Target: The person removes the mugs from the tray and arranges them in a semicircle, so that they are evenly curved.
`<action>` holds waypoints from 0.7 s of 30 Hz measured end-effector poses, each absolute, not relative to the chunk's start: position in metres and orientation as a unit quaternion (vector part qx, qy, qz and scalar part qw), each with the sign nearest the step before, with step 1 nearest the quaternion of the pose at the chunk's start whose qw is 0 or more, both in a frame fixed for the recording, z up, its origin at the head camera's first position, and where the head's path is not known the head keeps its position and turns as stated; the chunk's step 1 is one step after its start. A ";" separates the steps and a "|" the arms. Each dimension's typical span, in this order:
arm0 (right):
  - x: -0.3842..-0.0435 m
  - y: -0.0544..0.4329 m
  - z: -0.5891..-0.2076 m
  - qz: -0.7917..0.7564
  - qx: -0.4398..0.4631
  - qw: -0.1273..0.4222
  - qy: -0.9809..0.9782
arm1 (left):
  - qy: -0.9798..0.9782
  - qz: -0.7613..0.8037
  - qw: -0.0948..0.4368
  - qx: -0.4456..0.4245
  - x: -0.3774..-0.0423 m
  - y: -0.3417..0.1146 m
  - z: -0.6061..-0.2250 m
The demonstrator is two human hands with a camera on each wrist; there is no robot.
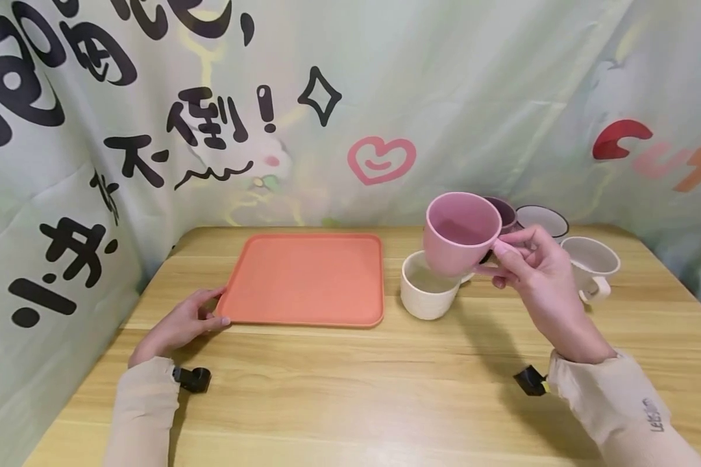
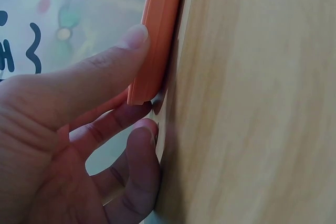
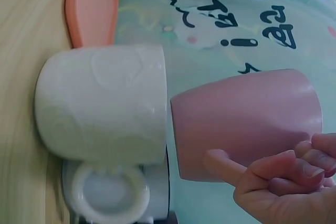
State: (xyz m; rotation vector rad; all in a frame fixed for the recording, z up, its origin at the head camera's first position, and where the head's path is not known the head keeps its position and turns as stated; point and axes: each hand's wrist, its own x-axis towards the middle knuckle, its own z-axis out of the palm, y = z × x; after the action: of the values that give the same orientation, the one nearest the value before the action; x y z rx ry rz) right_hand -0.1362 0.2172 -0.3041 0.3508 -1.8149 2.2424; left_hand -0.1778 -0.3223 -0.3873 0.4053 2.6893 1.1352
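In the head view my right hand (image 1: 540, 288) holds a pink mug (image 1: 455, 253) by its handle, thumb and fingers pinched there. The mug is raised, its mouth tipped toward the camera. It overlaps the cream mug (image 1: 429, 301) standing on the table; the right wrist view has the pink mug (image 3: 247, 119) beyond the rim of the cream mug (image 3: 105, 103). At the left, my left hand (image 1: 184, 321) grips the near left corner of an orange tray (image 1: 304, 279). Up close in the left wrist view, the thumb presses the tray's side (image 2: 160, 40) and the other fingers curl by its corner.
Behind the right hand stand a dark purple mug (image 1: 505, 211), a white mug with a dark rim (image 1: 540, 220) and a white mug (image 1: 592, 256) with its handle toward me. A printed curtain (image 1: 473, 97) hangs along the back of the wooden table (image 1: 327, 389).
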 end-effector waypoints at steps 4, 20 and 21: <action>-0.132 0.233 -0.305 0.773 0.123 0.117 -0.611 | 0.907 0.386 0.096 0.137 -0.179 -0.320 -0.388; -0.112 0.282 -0.311 0.825 0.140 0.128 -0.532 | 0.917 0.364 0.093 0.134 -0.181 -0.322 -0.392; -0.110 0.285 -0.311 0.826 0.136 0.130 -0.531 | 0.918 0.363 0.093 0.132 -0.180 -0.323 -0.392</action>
State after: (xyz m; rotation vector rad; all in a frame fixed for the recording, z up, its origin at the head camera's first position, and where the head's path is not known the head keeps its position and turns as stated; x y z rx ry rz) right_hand -0.1104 0.2850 -0.3113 0.3953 -1.5432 2.4010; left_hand -0.1804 -0.3231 -0.3920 0.3913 2.7245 1.0764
